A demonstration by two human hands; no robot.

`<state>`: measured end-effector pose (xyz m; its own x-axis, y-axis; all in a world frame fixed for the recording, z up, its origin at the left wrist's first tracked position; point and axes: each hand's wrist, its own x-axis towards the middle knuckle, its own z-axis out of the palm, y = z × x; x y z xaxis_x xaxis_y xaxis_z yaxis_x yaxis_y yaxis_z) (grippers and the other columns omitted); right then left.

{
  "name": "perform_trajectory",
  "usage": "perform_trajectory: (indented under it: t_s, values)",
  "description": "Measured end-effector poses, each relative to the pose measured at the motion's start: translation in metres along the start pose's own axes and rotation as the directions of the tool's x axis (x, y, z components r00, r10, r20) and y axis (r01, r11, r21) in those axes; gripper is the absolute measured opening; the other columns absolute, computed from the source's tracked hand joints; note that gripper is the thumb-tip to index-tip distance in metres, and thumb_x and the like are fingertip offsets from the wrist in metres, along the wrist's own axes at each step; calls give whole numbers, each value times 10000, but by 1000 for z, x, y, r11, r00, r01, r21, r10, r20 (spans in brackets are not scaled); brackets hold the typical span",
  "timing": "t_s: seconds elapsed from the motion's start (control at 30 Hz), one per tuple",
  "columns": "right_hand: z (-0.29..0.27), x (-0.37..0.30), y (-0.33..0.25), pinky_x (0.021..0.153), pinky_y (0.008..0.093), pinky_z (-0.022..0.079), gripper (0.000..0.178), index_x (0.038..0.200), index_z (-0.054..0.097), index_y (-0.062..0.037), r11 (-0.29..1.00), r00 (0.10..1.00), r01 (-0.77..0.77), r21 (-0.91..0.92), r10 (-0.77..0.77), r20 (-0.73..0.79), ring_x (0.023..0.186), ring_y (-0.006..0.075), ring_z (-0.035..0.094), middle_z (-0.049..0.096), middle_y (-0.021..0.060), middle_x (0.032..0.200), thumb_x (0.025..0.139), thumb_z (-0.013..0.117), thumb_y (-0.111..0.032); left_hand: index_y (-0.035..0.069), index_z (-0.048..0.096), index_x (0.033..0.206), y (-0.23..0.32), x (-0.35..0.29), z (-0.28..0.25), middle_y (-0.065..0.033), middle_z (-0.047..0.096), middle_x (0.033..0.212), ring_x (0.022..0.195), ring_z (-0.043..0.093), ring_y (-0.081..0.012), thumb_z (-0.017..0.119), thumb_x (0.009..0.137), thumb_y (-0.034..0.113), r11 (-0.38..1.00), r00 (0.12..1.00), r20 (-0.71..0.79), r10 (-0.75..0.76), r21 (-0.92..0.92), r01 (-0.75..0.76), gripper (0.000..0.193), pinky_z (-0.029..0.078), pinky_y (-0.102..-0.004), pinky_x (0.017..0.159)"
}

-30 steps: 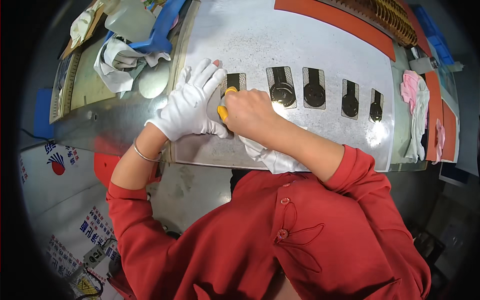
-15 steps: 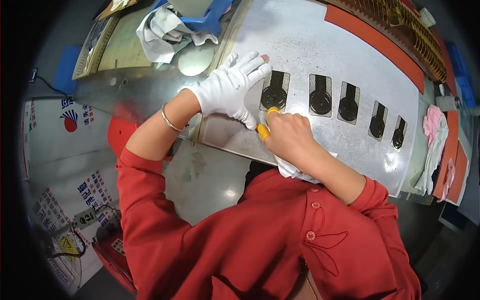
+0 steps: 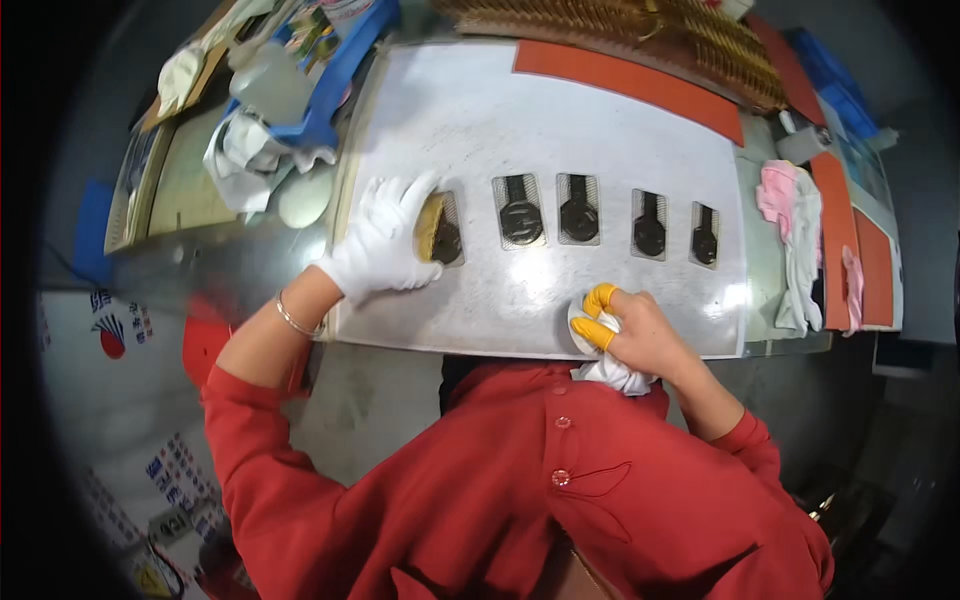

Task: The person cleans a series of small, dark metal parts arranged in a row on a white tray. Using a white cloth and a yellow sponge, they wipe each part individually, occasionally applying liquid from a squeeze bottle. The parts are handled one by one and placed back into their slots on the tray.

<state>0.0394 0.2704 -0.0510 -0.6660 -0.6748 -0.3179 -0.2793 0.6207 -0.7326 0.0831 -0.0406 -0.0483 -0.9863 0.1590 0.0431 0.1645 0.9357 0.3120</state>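
Note:
My left hand [image 3: 385,235], in a white glove, holds the leftmost of several small rectangular mesh plates by its top and bottom edges. This plate [image 3: 449,240] bears a dark round-and-stem shape, and a golden strip shows along its left side, partly hidden by the glove; it looks tilted. Near the table's front edge, my right hand [image 3: 640,335], bare except for yellow finger cots on the thumb and a finger, pinches a white cloth [image 3: 612,374] that hangs toward my lap. Similar dark-patterned plates [image 3: 519,212] lie in a row to the right, getting smaller.
White sheeting [image 3: 450,120] covers the table. An orange strip [image 3: 630,85] and a rack of golden plates [image 3: 640,35] border its far side. On the left are a blue tray [image 3: 325,115], a crumpled cloth [image 3: 245,160] and a pale disc [image 3: 305,200]. Pink and white cloths [image 3: 800,250] hang at right.
My right hand has left the leftmost plate and moved right to the front edge with the cloth. My left hand has closed around that plate. The whole view has shifted.

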Motion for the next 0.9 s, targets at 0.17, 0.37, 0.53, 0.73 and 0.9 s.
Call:
perform_trajectory:
  t_s: [0.17, 0.37, 0.53, 0.73, 0.9]
  values:
    - [-33, -40, 29, 672, 347, 468, 281, 867, 576, 15, 977, 972, -93, 192, 132, -197, 729, 318, 609, 614, 186, 764, 780, 644, -243, 31, 400, 1207, 12, -8, -1, -229, 448, 1052, 950, 493, -406, 741, 539, 288, 996, 994, -71, -83, -24, 82, 792, 439, -433, 814]
    - [-56, -68, 117, 623, 291, 458, 213, 856, 562, 22, 907, 834, 31, 420, 208, -511, 670, 149, 571, 610, 85, 730, 780, 652, -155, 19, 402, 1222, 34, 7, -15, -217, 478, 1101, 997, 492, -381, 754, 534, 335, 991, 992, 23, -124, 46, 123, 834, 413, -424, 868]
    - [-69, -82, 156, 514, 222, 407, 131, 874, 525, -11, 771, 728, 236, 592, 263, -633, 579, 69, 498, 564, 32, 724, 830, 598, -109, -18, 389, 1230, 63, 116, -71, -224, 529, 1019, 979, 524, -366, 730, 580, 298, 987, 965, -218, 144, -36, -156, 800, 431, -390, 855]
    - [-67, -84, 165, 521, 211, 407, 110, 872, 516, -19, 668, 693, 365, 648, 270, -669, 577, 65, 491, 538, 6, 726, 841, 581, -102, 48, 298, 1347, 116, 310, -91, -188, 379, 1306, 1207, 385, -326, 663, 724, 387, 966, 988, -64, 141, -211, -152, 797, 331, -369, 1004]
    - [-67, -88, 183, 531, 208, 410, 111, 868, 523, -18, 611, 710, 413, 676, 249, -659, 581, 71, 505, 561, 13, 728, 838, 583, -106, 68, 302, 1350, 112, 379, -63, -204, 364, 1318, 1193, 402, -345, 697, 668, 452, 988, 985, 72, 157, -11, -156, 878, 357, -379, 985]
